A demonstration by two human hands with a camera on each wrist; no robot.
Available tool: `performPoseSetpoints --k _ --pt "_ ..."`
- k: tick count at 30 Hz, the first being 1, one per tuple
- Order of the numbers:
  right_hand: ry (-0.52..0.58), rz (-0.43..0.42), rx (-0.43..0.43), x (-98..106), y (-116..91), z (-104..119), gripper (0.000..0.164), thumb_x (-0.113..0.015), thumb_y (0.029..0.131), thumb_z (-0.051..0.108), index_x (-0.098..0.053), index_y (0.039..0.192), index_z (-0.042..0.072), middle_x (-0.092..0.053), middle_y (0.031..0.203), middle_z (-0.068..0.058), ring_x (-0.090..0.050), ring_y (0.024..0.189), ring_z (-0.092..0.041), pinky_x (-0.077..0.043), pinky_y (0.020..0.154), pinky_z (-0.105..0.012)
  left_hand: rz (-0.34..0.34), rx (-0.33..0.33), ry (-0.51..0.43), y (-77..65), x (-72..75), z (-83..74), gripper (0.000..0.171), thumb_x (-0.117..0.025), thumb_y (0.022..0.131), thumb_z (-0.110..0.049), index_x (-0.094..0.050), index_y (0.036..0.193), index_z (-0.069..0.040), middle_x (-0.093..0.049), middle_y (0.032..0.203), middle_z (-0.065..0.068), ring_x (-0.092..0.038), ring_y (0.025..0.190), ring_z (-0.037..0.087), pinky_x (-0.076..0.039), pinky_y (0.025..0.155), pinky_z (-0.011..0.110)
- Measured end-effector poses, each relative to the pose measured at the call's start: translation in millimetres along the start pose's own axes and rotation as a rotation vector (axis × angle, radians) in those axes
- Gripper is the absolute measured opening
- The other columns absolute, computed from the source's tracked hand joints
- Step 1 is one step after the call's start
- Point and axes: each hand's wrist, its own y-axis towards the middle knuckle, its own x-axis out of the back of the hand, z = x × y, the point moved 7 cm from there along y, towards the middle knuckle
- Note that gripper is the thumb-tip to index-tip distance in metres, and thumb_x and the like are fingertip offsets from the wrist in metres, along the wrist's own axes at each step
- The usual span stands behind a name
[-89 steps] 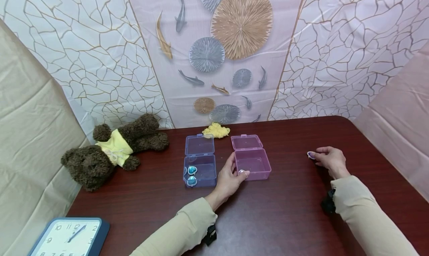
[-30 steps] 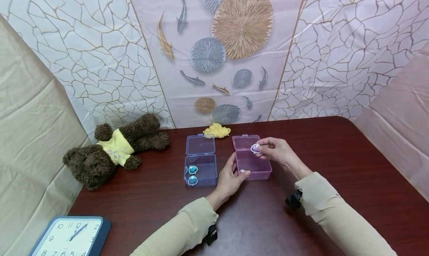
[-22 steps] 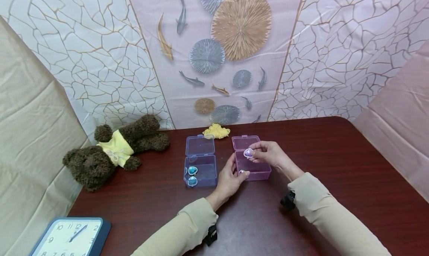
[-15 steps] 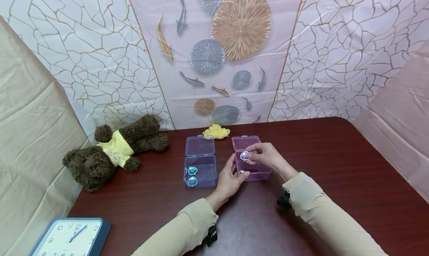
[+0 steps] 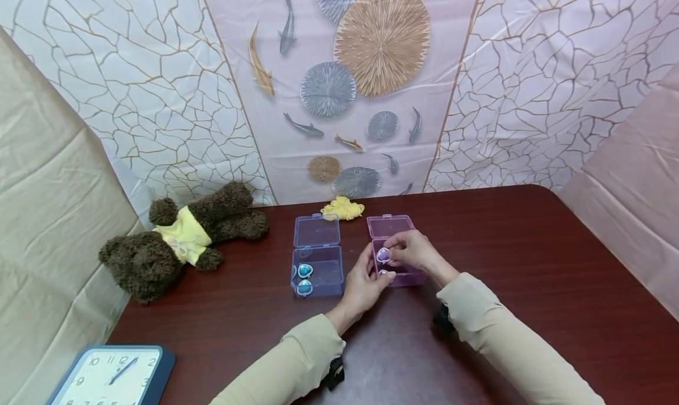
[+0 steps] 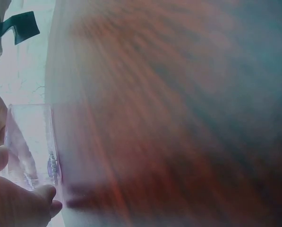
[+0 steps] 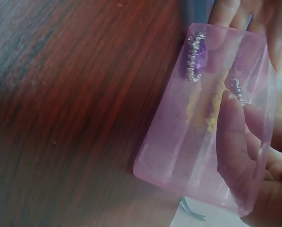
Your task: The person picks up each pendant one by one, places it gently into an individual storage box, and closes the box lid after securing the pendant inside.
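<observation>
The right grip (image 5: 419,256) pinches a purple jewel (image 5: 382,256) at its fingertips, at the left end of the pink box (image 5: 411,280), whose near left corner the left grip (image 5: 361,286) holds. A second purple jewel (image 7: 199,57) sits in the box just nearer the person than the right grip, close by the left thumb, so the pinched one could knock or snag it if lowered too near. Should the left grip slacken, a bump from the right might shift the light-looking box.

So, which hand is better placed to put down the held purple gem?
Probably the right hand: it pinches the purple gem inside the pink box, while the left hand holds the box's side.
</observation>
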Motion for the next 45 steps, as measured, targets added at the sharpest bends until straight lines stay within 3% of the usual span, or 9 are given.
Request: performPoseSetpoints --k 9,19,30,38,45 --pt "-0.125 -0.014 0.007 -4.5 2.8 -1.0 0.018 -0.062 0.086 -0.008 -0.067 0.101 -0.017 -0.071 0.087 -0.026 -0.067 0.062 -0.008 -0.062 0.062 -0.026 0.013 -0.006 -0.023 -0.6 0.5 -1.2 0.08 -0.067 0.086 0.001 -0.023 0.152 0.006 -0.031 0.156 0.025 -0.033 0.144 0.037 -0.033 0.117 0.048" --pt "-0.139 -0.009 -0.022 -7.7 3.8 -4.9 0.017 -0.062 0.087 -0.008 -0.068 0.102 -0.016 -0.071 0.084 -0.023 -0.067 0.065 -0.009 -0.063 0.064 -0.027 0.014 -0.002 -0.003 -1.0 0.2 -1.6 0.079 -0.067 0.086 0.001 -0.023 0.152 0.006 -0.031 0.156 0.027 -0.035 0.144 0.038 -0.034 0.117 0.048" --pt "-0.163 -0.001 0.021 -10.9 3.2 -6.0 0.017 -0.061 0.086 -0.011 -0.067 0.101 -0.018 -0.071 0.093 -0.03 -0.07 0.071 -0.015 -0.063 0.066 -0.028 0.012 -0.006 0.002 -1.3 0.0 -1.2 0.078 -0.067 0.086 0.0 -0.025 0.151 0.005 -0.034 0.155 0.026 -0.036 0.143 0.038 -0.035 0.116 0.047" --pt "-0.245 0.004 0.044 -9.2 1.3 -2.4 0.017 -0.063 0.087 -0.009 -0.068 0.101 -0.016 -0.072 0.096 -0.028 -0.072 0.079 -0.021 -0.063 0.069 -0.029 0.01 -0.013 -0.003 -0.9 -0.3 -1.1 0.078 -0.068 0.086 0.001 -0.025 0.151 0.006 -0.034 0.155 0.026 -0.037 0.142 0.039 -0.034 0.116 0.048" --pt "-0.194 0.027 -0.002 -9.5 1.9 -3.4 0.019 -0.06 0.089 -0.009 -0.067 0.105 -0.017 -0.071 0.099 -0.031 -0.072 0.076 -0.02 -0.063 0.068 -0.028 0.008 -0.035 -0.009 -1.0 -0.2 -3.1 0.077 -0.067 0.085 0.002 -0.026 0.151 0.005 -0.037 0.153 0.026 -0.039 0.141 0.038 -0.035 0.116 0.048"
